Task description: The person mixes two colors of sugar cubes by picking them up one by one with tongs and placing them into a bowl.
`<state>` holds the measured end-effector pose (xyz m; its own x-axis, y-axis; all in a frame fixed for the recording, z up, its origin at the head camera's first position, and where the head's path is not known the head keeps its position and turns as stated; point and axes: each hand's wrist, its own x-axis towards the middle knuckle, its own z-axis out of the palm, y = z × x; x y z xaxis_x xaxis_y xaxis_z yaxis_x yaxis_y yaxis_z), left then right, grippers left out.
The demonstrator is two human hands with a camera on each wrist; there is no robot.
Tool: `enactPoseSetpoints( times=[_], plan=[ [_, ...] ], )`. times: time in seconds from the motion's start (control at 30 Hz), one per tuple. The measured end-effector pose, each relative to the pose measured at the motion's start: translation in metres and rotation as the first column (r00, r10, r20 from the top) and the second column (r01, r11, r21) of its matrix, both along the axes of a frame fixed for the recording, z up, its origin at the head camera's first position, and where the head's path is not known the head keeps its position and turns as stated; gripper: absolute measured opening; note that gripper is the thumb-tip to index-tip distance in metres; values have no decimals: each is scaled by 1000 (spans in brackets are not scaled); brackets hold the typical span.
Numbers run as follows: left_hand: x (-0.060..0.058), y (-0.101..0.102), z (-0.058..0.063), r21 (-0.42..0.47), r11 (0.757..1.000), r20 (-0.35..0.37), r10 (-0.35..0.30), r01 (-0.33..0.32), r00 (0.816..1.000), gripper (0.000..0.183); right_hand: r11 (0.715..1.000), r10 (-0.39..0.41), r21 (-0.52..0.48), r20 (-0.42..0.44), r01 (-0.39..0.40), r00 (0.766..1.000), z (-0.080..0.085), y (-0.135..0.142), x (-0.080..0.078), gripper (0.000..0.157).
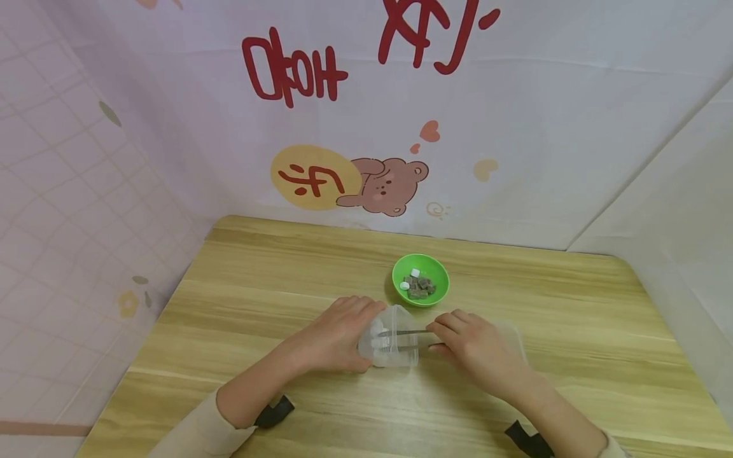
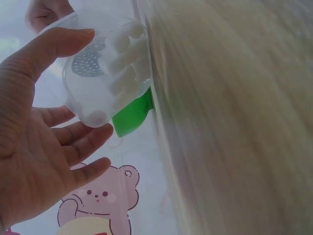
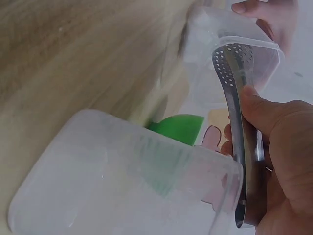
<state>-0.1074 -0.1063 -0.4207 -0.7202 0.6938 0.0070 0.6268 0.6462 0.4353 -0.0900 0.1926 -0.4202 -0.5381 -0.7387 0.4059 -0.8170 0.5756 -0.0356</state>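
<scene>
My left hand grips a clear plastic container near its base, thumb on one side and fingers on the other. The container lies tipped over, its mouth facing right. White pieces are heaped inside along its lower wall. In my right hand are metal tongs, held between thumb and fingers. Their perforated ends reach through the container's mouth, spread apart among the white pieces. Just behind the hands stands a green bowl holding brown cubes and two white pieces.
A second clear plastic container stands by my right hand, partly hidden beneath it in the head view. The wooden table meets a printed cloth backdrop at the back. Black straps lie near the wrists.
</scene>
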Motion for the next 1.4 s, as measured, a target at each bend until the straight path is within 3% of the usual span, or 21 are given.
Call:
enactPoseSetpoints(
  times=[0.63,0.87,1.0,1.4],
  plan=[
    [-1,-1,1,-3,1000,4,4,-4,1000,93,998,62,5,-93,-62,994,-3,-3,-2,28],
    [-1,-2,0,0,1000,17,4,-4,1000,95,996,38,-70,-124,-47,992,0,1,-3,24],
    [-1,-2,0,3,1000,19,3,-3,1000,94,993,15,-118,-115,-28,993,5,8,-4,47],
    [0,-1,-1,15,1000,11,4,-5,1000,94,975,-19,-223,-29,12,999,18,39,-2,44]
  ],
)
